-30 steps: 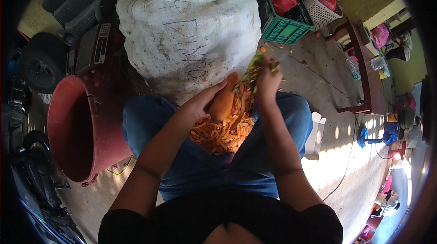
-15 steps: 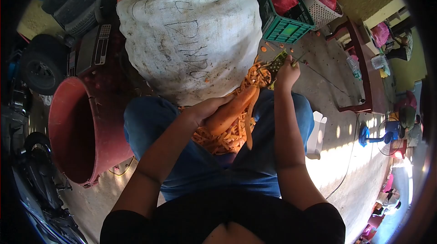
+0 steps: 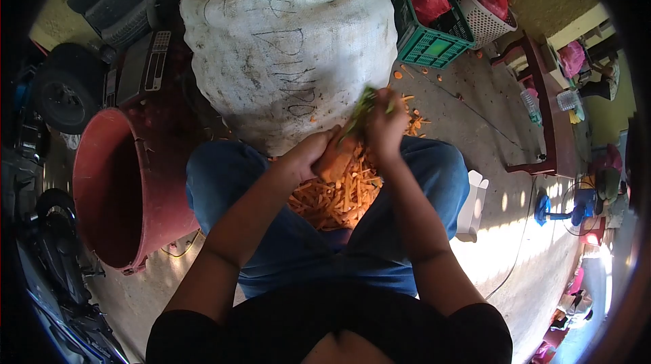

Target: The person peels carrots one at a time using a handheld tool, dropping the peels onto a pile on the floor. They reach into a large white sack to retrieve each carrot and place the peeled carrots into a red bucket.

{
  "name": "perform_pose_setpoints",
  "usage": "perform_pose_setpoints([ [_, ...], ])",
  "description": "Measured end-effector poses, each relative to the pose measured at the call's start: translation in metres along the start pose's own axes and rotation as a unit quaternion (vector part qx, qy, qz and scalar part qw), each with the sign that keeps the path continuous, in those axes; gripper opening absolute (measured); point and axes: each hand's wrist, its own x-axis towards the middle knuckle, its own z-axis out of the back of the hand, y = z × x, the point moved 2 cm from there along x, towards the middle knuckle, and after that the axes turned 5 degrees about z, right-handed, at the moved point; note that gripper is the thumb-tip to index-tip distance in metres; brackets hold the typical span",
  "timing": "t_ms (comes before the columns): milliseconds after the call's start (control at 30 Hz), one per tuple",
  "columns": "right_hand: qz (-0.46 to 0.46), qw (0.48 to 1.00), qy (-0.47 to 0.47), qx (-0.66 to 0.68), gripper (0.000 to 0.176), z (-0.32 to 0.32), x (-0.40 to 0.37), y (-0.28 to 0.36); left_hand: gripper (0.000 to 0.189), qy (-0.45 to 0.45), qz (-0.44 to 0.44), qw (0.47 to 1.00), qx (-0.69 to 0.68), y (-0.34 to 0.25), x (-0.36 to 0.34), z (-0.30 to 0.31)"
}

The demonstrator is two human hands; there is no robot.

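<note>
My left hand (image 3: 312, 154) is wrapped round a thick orange root (image 3: 334, 162), likely a carrot, above a heap of orange peelings (image 3: 342, 198) between my knees. My right hand (image 3: 388, 120) is closed on a blurred green tool (image 3: 361, 107), which lies over the upper end of the root. Motion smears the tool's edge, so its contact with the root is unclear. A large white sack (image 3: 285, 59) with dark lettering stands just beyond both hands, orange pieces showing at its top.
On the left, a red barrel (image 3: 135, 187) lies with its mouth toward me, near a tyre (image 3: 64, 89). A green crate (image 3: 434, 45) and a white basket (image 3: 485, 14) hold red bags. Dark red furniture (image 3: 559, 133) stands at right.
My right hand has moved left and toward me, bringing the green tool from beyond the root onto it. A long hanging strip of peel is no longer visible beside the root.
</note>
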Motion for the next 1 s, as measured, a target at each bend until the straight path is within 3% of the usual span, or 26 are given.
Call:
perform_pose_setpoints([
  [67, -0.076, 0.990, -0.122, -0.016, 0.020, 0.016, 0.034, -0.058, 0.032, 0.052, 0.039, 0.989, 0.134, 0.000, -0.011, -0.007],
  [133, -0.106, 0.973, -0.176, -0.106, 0.023, 0.044, 0.054, -0.059, 0.034, 0.048, 0.036, 0.990, 0.129, 0.000, -0.023, -0.021],
  [200, -0.113, 0.976, -0.182, -0.033, 0.024, 0.049, 0.054, -0.066, 0.036, 0.045, 0.032, 0.991, 0.121, -0.001, -0.022, -0.019],
  [267, -0.119, 0.976, -0.181, 0.040, 0.024, 0.047, 0.049, -0.059, 0.036, 0.207, 0.076, 0.974, 0.043, -0.002, -0.013, -0.009],
  [333, -0.135, 0.984, -0.085, 0.085, 0.023, 0.027, 0.028, -0.024, 0.032, 0.150, 0.063, 0.986, 0.019, -0.004, -0.004, -0.007],
  [400, -0.143, 0.978, -0.017, 0.153, 0.022, 0.008, 0.006, -0.002, 0.029, 0.071, -0.016, 0.997, -0.030, -0.008, 0.004, -0.005],
  [467, -0.128, 0.973, 0.073, 0.178, 0.020, -0.005, -0.012, 0.010, 0.028, 0.026, -0.018, 0.997, -0.068, -0.012, 0.000, -0.007],
  [500, -0.128, 0.973, 0.072, 0.179, 0.020, -0.006, -0.017, 0.016, 0.027, 0.041, -0.028, 0.997, -0.054, -0.009, 0.007, 0.005],
  [567, -0.044, 0.990, 0.099, 0.094, 0.019, -0.008, -0.019, 0.032, 0.027, 0.057, -0.039, 0.997, -0.040, -0.007, 0.013, 0.012],
  [667, -0.042, 0.992, 0.083, 0.084, 0.017, -0.008, -0.019, 0.029, 0.029, 0.066, -0.021, 0.994, -0.090, 0.000, 0.013, 0.007],
  [800, -0.004, 0.997, 0.079, 0.003, 0.020, -0.007, -0.016, 0.014, 0.032, 0.015, -0.017, 0.998, -0.051, 0.003, 0.017, 0.005],
  [867, -0.009, 1.000, -0.022, -0.011, 0.015, -0.001, 0.002, -0.004, 0.032, 0.004, -0.015, 1.000, -0.019, 0.001, 0.014, 0.005],
  [933, -0.126, 0.989, -0.079, 0.022, 0.017, 0.017, 0.033, -0.039, 0.034, 0.074, 0.012, 0.992, 0.105, -0.003, -0.004, -0.010],
  [1000, -0.112, 0.975, -0.151, -0.118, 0.020, 0.036, 0.050, -0.060, 0.035, 0.068, 0.040, 0.990, 0.114, 0.003, -0.012, -0.012],
])
